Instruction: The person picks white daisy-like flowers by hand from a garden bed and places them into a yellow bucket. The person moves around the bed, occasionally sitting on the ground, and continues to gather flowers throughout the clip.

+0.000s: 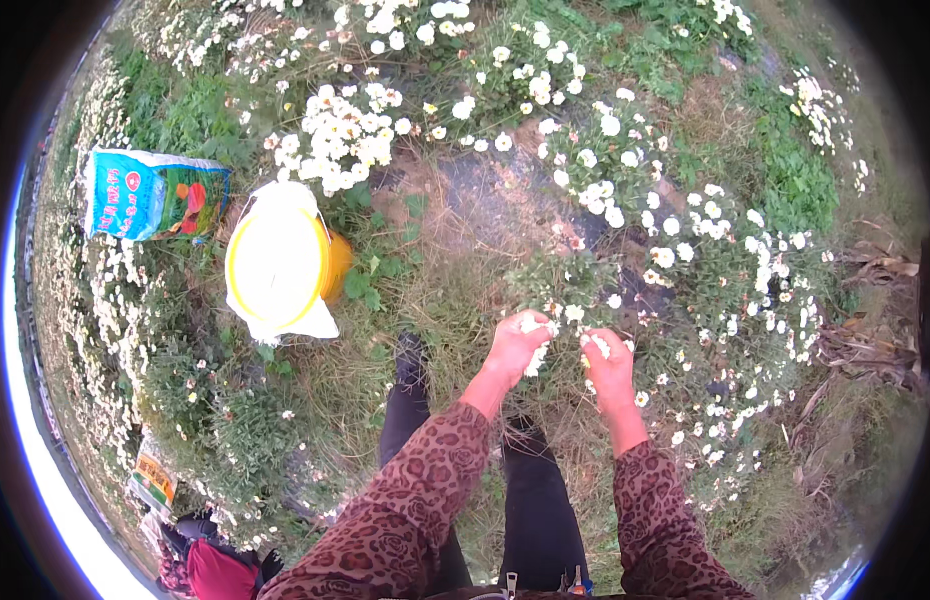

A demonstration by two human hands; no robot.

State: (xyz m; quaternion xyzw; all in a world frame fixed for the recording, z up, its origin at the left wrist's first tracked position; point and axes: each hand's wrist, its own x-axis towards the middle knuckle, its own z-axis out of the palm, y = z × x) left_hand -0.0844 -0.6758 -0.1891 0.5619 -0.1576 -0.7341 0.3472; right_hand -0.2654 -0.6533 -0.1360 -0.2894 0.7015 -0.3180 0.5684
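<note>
My left hand (pixel 513 348) is closed around several white chrysanthemum heads (pixel 536 358), which stick out past the fingers. Close beside it, my right hand (pixel 610 366) has its fingers bent around a white flower head (pixel 601 346); part of the bloom is hidden by the thumb and fingers. Both hands are over a low flowering plant (pixel 566 281) in front of my legs. A few open white blooms (pixel 574 313) stand just beyond the fingertips.
A yellow bucket (pixel 337 262) lined with a white bag stands to the left. Behind it is a printed blue sack (pixel 157 195). Another printed sack (pixel 154 474) and a person in red (pixel 221 570) are at lower left. Flowering plants (pixel 345 139) surround dry grass and dark ground sheeting (pixel 480 195).
</note>
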